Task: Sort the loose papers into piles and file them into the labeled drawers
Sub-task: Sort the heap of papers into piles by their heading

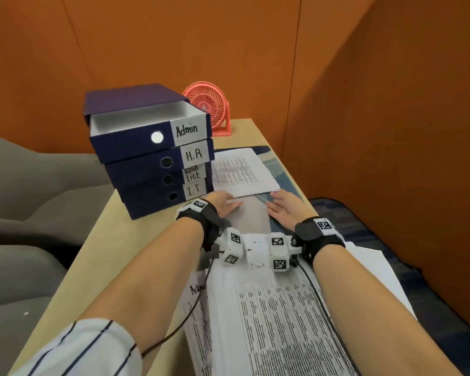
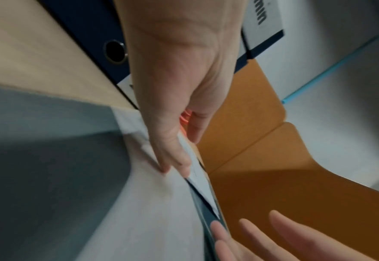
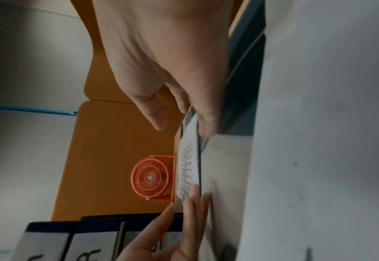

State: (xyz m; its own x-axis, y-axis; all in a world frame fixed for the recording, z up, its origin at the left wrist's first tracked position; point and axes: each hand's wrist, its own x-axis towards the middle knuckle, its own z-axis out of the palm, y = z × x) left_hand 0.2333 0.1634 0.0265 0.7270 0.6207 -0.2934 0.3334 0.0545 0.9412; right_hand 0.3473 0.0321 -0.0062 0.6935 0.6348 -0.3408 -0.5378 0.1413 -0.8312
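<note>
1. Lowest in the head view, between the forearms, lies a spread of white printed sheets with table grids [image 1: 269, 316], one marked "Task" by hand. They are loose and not yet filed; keep the wrists clear of them so nothing drags.

2. At mid-frame the left hand [image 1: 223, 203] lies flat with fingers straight, and its fingertips [image 2: 175, 166] press on the near-left corner of the far stack of white printed papers [image 1: 242, 170]. The left wrist view shows no pinch yet.

3. The right hand [image 1: 284, 208] is open and spread just beside the stack's near-right corner. Whether it touches paper or only the blue-grey desk mat [image 1: 276, 164] I cannot tell.

4. The step in hand seems to be gathering this stack. Slide both sets of fingers under the near edge together, thumbs on top, so the sheets lift as one square block and do not fan out.

5. Further up and left stands the stack of four navy cardboard file drawers [image 1: 149, 158], labelled Admin, H.R, Task List and I.T. The Admin drawer [image 1: 136, 123] on top is pulled open and shows white inside. Check the heading before choosing a drawer.

6. Lift high enough to clear that drawer's front lip, and keep clear of the small coral-pink desk fan [image 1: 208, 109] in the upper middle.
</note>
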